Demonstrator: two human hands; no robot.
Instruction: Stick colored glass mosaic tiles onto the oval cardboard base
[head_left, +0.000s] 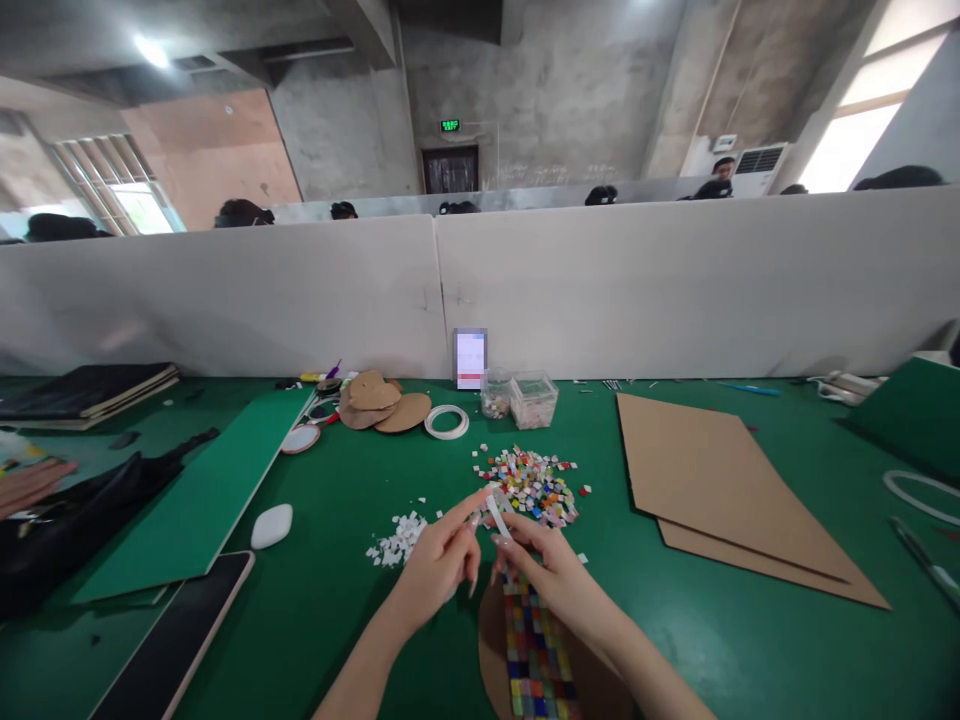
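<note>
A short white strip (497,515), perhaps tape, stands between my hands. My right hand (551,562) is closed on its lower end, pinching it between thumb and fingers. The index finger of my left hand (441,548) reaches to the strip's upper end, with the thumb close below and the other fingers curled. Under my right hand lies a band of coloured mosaic tiles (536,650) on a brown cardboard piece (491,630); the hand hides part of both. Just beyond my fingers is a pile of mixed coloured tiles (536,485). White tile pieces (397,540) lie left of my left hand.
Behind the piles stand a lit phone (470,360), clear containers (534,400) and a white tape ring (447,422). Cardboard discs (375,400) are back left, cardboard sheets (705,470) right. A green board (217,480), white case (271,526) and another person's hand (34,485) are left.
</note>
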